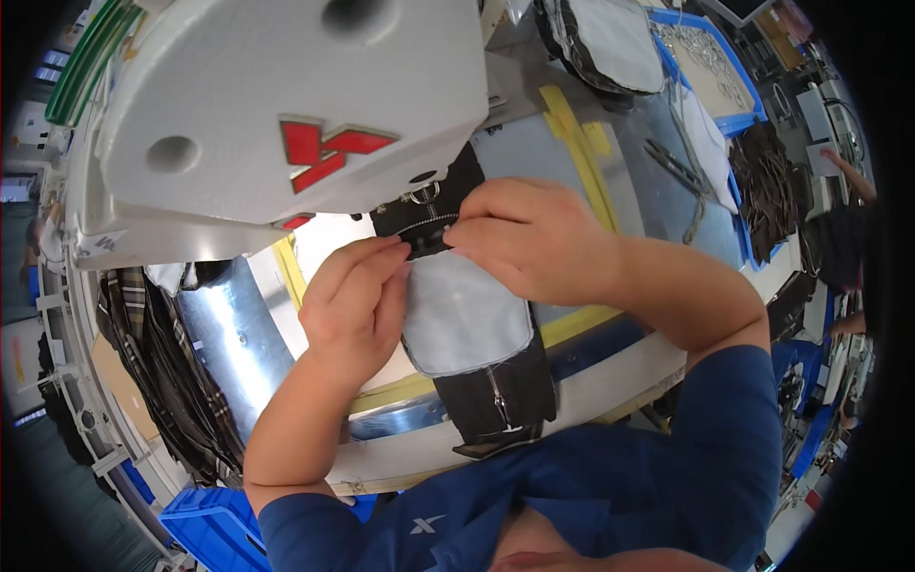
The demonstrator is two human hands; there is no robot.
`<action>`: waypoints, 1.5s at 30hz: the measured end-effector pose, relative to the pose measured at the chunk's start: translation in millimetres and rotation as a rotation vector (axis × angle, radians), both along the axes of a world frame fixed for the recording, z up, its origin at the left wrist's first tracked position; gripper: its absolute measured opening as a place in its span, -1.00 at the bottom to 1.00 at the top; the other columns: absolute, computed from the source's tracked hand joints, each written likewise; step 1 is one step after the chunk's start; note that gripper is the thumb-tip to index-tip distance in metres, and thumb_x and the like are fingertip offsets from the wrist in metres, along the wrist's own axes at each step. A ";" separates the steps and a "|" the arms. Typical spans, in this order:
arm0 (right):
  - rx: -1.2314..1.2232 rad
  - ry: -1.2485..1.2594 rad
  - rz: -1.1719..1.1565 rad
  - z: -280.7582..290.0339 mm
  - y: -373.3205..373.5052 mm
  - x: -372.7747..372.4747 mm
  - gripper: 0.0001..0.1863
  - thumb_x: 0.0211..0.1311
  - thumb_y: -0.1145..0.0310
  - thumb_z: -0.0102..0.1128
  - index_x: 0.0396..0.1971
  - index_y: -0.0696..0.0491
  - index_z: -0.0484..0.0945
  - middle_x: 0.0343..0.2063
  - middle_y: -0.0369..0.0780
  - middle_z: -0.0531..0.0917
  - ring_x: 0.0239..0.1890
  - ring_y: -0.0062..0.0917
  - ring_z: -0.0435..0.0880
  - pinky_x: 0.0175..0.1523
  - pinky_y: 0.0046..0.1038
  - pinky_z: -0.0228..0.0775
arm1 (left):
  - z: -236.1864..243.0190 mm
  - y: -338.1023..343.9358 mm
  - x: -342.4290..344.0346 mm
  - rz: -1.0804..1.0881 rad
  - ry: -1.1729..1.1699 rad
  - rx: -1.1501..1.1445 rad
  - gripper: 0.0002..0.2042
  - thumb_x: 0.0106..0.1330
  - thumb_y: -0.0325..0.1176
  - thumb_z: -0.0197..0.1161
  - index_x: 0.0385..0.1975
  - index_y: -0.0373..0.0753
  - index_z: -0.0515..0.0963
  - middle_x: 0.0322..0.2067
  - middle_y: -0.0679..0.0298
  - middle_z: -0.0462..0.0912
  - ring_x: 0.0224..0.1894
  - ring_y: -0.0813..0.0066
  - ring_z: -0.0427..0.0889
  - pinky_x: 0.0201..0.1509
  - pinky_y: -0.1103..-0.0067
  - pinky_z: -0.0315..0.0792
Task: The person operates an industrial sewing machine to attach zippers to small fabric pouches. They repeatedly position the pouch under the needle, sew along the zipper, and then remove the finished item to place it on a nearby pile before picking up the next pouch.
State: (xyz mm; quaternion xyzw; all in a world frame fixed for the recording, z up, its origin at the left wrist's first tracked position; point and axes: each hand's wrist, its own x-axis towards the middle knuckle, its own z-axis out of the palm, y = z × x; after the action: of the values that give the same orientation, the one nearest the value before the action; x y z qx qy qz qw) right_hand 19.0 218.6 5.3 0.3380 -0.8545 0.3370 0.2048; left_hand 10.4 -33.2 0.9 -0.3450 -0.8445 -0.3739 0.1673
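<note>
A black fabric piece (467, 400) with a light grey panel (467, 315) lies on the work surface in front of me. A metal zipper runs down its near end, with the pull (506, 419) hanging there. At the far end a curved metal zipper (426, 226) and a metal ring (424, 194) show. My left hand (353, 296) pinches the far edge of the piece on its left side. Opposite it, my right hand (534, 238) is closed on the same edge at the right. Both sets of fingertips partly cover the fabric, just below the machine head.
A big white sewing machine head (229, 114) overhangs the far left. Yellow tape (581, 153) marks the surface. Dark garments (162, 372) hang at left; a blue bin (214, 524) sits below. Pliers (675, 164), a blue tray (710, 67) of metal parts and dark strips (767, 195) lie right.
</note>
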 end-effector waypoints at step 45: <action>-0.176 -0.453 0.069 -1.9 -2.5 -0.5 -0.87 0.24 0.49 0.44 -0.21 0.08 0.77 -0.32 -0.20 0.73 -0.33 -0.30 0.73 -0.27 -0.32 0.55 | 0.1 9.0 -0.1 -0.079 -0.455 0.157 -0.88 0.29 -0.53 0.47 -0.21 -0.33 0.74 -0.33 0.14 0.77 -0.34 0.34 0.74 -0.21 0.50 0.59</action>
State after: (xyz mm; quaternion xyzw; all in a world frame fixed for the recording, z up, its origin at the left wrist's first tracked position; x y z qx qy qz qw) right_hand 18.6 216.1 3.4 0.2635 -0.8340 0.4841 0.0250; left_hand 10.4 -24.1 1.1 -0.2707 -0.8146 -0.5128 -0.0155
